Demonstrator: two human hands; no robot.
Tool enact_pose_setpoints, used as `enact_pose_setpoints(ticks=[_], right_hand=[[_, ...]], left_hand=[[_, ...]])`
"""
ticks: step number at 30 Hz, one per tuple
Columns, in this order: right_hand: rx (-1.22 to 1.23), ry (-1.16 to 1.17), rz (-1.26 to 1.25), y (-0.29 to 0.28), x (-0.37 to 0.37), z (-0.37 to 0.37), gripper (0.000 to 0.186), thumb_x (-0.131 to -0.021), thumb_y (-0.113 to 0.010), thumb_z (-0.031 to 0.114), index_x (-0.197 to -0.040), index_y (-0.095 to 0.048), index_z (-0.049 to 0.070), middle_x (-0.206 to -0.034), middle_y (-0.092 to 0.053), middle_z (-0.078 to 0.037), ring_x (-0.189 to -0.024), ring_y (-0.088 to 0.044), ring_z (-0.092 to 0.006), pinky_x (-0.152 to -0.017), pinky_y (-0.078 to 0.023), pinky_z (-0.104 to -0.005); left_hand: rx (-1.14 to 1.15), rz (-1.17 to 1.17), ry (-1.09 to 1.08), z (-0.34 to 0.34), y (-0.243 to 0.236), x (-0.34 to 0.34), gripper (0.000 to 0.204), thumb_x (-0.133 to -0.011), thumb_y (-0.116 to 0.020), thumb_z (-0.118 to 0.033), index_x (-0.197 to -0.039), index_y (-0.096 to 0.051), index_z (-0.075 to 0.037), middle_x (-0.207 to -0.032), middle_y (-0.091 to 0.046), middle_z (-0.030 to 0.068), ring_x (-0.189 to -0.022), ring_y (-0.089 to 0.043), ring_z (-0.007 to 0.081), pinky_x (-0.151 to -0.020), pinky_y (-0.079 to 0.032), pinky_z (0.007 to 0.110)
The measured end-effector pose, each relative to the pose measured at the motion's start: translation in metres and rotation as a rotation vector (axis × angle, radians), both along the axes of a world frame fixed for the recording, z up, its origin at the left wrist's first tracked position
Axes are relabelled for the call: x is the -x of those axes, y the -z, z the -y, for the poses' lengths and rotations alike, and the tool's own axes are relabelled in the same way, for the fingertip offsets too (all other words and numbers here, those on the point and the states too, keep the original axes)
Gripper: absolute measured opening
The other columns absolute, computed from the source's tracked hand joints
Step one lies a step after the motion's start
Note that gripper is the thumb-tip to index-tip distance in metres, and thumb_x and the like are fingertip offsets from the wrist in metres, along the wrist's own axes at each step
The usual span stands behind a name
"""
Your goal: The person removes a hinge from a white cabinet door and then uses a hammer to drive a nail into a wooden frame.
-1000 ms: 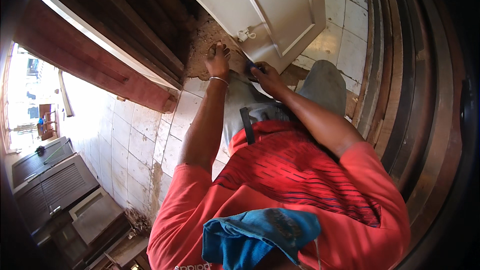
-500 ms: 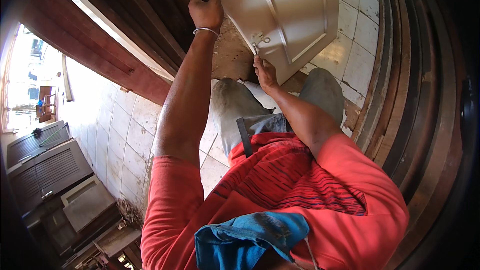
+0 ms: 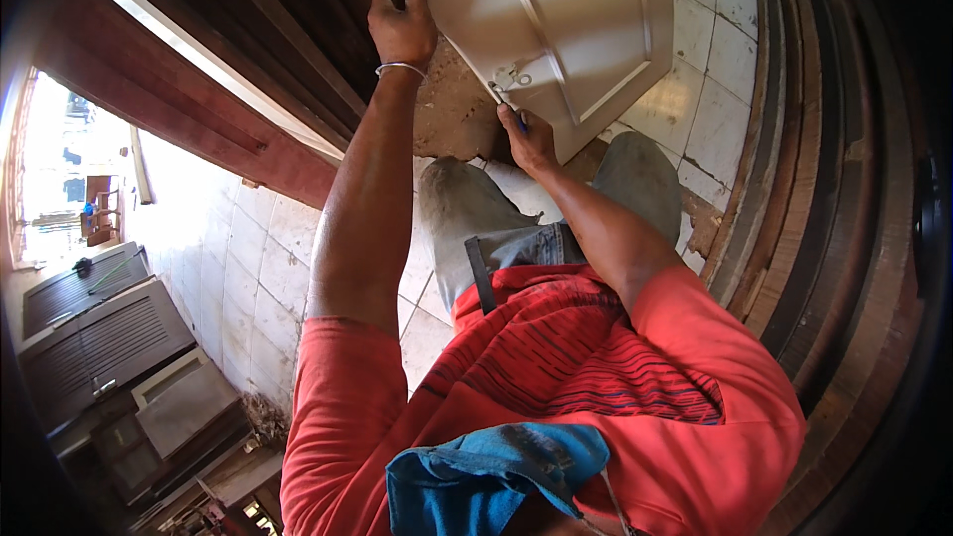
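A white panelled door stands in front of me, tilted in the view. My left hand, a pale bangle at its wrist, is closed around the door's left edge, with the thumb toward the face and the other fingers partly hidden. Lower on that edge sits a metal door handle with a rounded end. Just below it, my right hand is closed on a slim tool with some blue on it. The tool's tip is too small to make out against the door edge.
Dark wooden boards and a reddish-brown plank stand at the left. Long timber lengths line the right side. Louvred shutters lie at the lower left. A blue cloth hangs near my chest.
The door edge and my left hand have shifted slightly left. My right hand has turned a little beside the handle, and the tool's blue part now shows.
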State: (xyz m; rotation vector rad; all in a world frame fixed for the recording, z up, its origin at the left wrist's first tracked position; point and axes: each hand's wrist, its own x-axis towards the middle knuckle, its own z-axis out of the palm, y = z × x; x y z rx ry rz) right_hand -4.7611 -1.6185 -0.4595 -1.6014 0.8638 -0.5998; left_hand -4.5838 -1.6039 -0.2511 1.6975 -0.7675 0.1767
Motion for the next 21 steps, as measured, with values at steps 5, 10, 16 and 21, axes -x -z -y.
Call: enact_pose_setpoints(ticks=[5, 10, 16, 21], right_hand=[[0.052, 0.051, 0.102, 0.000, -0.006, -0.002, 0.065, -0.089, -0.062, 0.062, -0.071, -0.059, 0.000, -0.059, -0.049, -0.009, -0.060, -0.044, -0.0168, -0.057, -0.040, -0.0380], [0.094, 0.052, 0.046, -0.002, -0.005, 0.004, 0.062, -0.088, -0.063, 0.062, -0.077, -0.063, 0.001, -0.067, -0.058, -0.012, -0.066, -0.056, -0.0260, -0.063, -0.046, -0.0395], [0.019, 0.163, 0.046, 0.016, -0.015, -0.008, 0.069, -0.083, -0.066, 0.067, -0.099, -0.061, 0.000, -0.081, -0.066, -0.018, -0.077, -0.066, -0.0339, -0.072, -0.050, -0.0426], [-0.091, 0.237, 0.147, 0.040, -0.031, -0.015, 0.060, -0.082, -0.076, 0.057, -0.090, -0.053, 0.002, -0.072, -0.054, -0.003, -0.065, -0.055, -0.0144, -0.061, -0.046, -0.0307]], left_hand=[[0.007, 0.024, -0.154, 0.016, 0.005, -0.009, 0.071, -0.089, -0.065, -0.054, -0.118, -0.058, 0.010, -0.092, -0.072, 0.0206, -0.086, -0.070, 0.0329, -0.080, -0.053, 0.039], [-0.011, -0.061, -0.361, 0.038, 0.010, 0.000, 0.099, -0.087, -0.052, -0.071, -0.124, -0.046, 0.020, -0.107, -0.065, 0.0340, -0.108, -0.062, 0.0453, -0.095, -0.047, 0.047], [-0.035, -0.089, -0.326, 0.041, 0.004, 0.008, 0.094, -0.089, -0.049, -0.071, -0.119, -0.049, 0.018, -0.105, -0.065, 0.0343, -0.105, -0.063, 0.0463, -0.093, -0.048, 0.047], [-0.008, -0.040, -0.350, 0.040, 0.006, 0.004, 0.082, -0.090, -0.052, -0.066, -0.110, -0.053, 0.014, -0.095, -0.068, 0.0309, -0.094, -0.066, 0.0458, -0.084, -0.051, 0.047]])
